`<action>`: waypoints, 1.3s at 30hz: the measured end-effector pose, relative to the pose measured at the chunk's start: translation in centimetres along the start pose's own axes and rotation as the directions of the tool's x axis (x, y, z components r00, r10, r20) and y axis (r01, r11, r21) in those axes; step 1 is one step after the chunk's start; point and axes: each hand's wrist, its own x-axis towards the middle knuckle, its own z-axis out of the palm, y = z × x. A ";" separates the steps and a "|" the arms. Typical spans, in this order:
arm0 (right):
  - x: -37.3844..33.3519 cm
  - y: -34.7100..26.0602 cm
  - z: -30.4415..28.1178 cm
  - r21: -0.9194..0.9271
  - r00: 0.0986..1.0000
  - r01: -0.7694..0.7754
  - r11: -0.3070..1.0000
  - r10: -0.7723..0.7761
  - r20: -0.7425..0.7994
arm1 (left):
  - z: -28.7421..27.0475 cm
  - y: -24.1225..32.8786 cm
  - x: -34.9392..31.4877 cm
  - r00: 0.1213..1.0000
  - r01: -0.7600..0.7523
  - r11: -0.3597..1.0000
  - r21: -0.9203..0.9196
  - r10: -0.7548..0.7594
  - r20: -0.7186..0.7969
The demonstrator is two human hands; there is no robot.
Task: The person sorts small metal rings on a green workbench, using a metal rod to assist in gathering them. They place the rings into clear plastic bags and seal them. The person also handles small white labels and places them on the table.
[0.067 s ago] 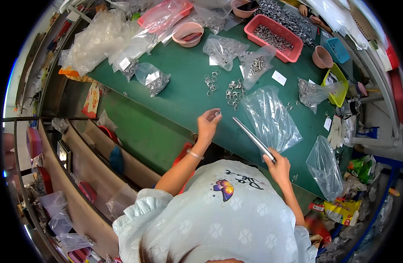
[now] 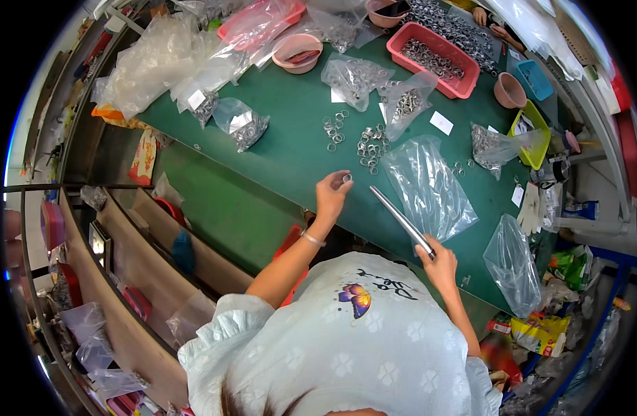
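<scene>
My left hand (image 2: 332,194) pinches a small metal ring (image 2: 347,178) between thumb and fingertips, just above the near edge of the green table. In my right hand (image 2: 440,262) is a tapered silver ring mandrel (image 2: 400,218), gripped at its thick end. The thin tip points up and left toward the ring, with a gap between them. Beyond the tip lie a loose pile of rings (image 2: 371,149) and a smaller group of rings (image 2: 332,130). A flat clear plastic bag (image 2: 429,187) rests right of the mandrel.
Bags of rings (image 2: 241,126) sit along the green table (image 2: 284,149). A pink tray (image 2: 465,84) of rings, a pink bowl (image 2: 297,43) and a yellow-green basket (image 2: 538,154) stand farther back. Another empty bag (image 2: 514,267) lies right. Another person's hands (image 2: 495,29) show at the far edge.
My left hand has shifted slightly to the right with the ring. The mandrel has barely moved, and both grips are the same.
</scene>
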 end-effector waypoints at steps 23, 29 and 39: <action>0.4 2.1 5.5 0.088 0.983 -0.180 0.980 0.176 0.054 | -11.1 8.5 10.4 0.641 -0.420 0.639 0.645 0.712 -0.288; 2.7 -1.9 7.5 0.151 0.995 -0.090 0.984 0.084 0.050 | -22.6 11.4 18.4 0.946 -0.132 0.176 0.975 0.317 0.071; 4.8 -5.3 10.4 0.199 0.986 -0.143 0.970 0.122 0.113 | -22.5 10.5 21.7 0.973 -0.230 -0.077 0.970 0.018 0.232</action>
